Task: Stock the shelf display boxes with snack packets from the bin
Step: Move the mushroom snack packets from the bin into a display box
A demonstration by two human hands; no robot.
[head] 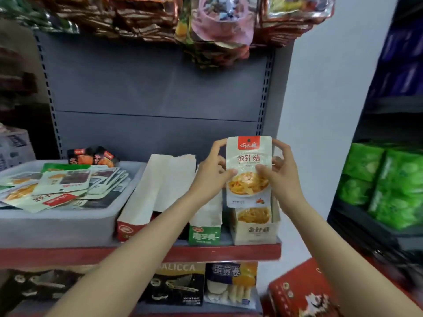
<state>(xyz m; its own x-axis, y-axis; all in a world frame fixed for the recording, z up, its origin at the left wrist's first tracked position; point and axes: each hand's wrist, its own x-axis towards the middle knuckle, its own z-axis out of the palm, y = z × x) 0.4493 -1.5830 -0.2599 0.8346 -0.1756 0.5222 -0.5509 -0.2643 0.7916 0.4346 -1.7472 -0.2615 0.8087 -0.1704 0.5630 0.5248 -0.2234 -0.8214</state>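
Both hands up front: left hand [214, 167] + right hand [278, 170] pinch white snack packet [249, 171] by side edges, upright, just above beige display box [255, 228], which looks to have some in already. Red box [130, 227], green box [204, 234] contents unclear. Bin [57, 223] at left w/ many packets left; task looks partway

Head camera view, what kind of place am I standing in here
Most likely a small shop aisle: a metal shelf holds open display boxes, packaged goods hang overhead, and both hands hold a snack packet above one box.
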